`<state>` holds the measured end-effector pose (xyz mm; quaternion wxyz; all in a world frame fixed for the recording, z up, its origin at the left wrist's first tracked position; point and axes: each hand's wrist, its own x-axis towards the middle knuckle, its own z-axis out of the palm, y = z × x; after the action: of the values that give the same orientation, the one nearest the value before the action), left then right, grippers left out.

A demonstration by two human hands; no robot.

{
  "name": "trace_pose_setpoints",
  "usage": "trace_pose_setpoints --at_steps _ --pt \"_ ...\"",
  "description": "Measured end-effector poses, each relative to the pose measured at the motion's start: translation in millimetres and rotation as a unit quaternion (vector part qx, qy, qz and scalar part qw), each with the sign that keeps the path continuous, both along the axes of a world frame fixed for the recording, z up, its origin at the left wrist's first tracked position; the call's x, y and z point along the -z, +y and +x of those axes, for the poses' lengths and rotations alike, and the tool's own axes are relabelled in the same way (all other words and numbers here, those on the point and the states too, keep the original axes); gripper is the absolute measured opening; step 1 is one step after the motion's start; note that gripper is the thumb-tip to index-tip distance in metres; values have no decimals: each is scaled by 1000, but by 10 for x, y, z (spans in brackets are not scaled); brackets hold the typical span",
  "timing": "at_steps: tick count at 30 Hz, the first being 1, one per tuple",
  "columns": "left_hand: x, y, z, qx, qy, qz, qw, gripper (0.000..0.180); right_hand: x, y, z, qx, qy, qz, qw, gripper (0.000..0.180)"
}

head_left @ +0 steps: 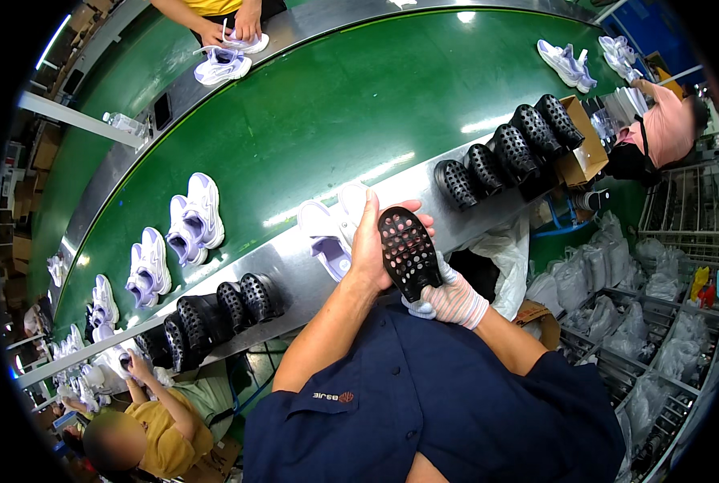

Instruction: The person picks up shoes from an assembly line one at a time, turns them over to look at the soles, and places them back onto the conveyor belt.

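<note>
Centrally, a black perforated insole (408, 251) is being held upright between both hands, just above the near steel edge of the table (295, 266). The left hand (373, 241) is being wrapped around the insole's left side, bare, with its fingers closed behind the piece and fingertips showing at the top. The right hand (448, 294), covered by a striped glove, is being closed on the insole's lower right end. Just behind the hands, a pair of white-and-lilac sneakers (331, 233) is being carried at the boundary between the steel edge and the green belt (335, 105).

Along the steel edge, open room is being limited: a row of black perforated moulds (508, 149) is being kept to the right, ending at a cardboard box (586, 157), and a second black row (214, 310) is being kept to the left. The belt's middle is being left largely bare, with more sneaker pairs (178, 241) being lined along its left curve and others (565, 64) at its far right. Other people's hands (231, 28) are being seen at the far side, and one more person (146, 419) at lower left. Bagged goods in wire racks (649, 338) are being stacked at the right.
</note>
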<state>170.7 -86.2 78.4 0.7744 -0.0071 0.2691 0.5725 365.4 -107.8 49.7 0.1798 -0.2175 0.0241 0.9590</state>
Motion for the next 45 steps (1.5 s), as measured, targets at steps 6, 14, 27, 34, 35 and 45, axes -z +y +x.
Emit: trace_pose_setpoints --at_steps 6,14,27,34,35,45 --pt "-7 -40 14 -19 61 -9 998 76 18 69 1 -47 30 21 998 44" --pt "404 -217 -399 -38 845 116 521 49 -491 604 185 -268 -447 479 707 46" --pt "926 221 -248 67 765 219 602 20 515 733 -761 -333 -611 677 239 29" --pt "961 -204 141 41 748 9 662 91 681 827 -337 -269 -619 686 273 37" --pt "961 -175 188 49 722 -21 690 91 673 880 -412 -287 -618 679 273 36" --pt "638 -743 34 35 776 12 630 70 800 969 -618 -317 -630 660 258 26"
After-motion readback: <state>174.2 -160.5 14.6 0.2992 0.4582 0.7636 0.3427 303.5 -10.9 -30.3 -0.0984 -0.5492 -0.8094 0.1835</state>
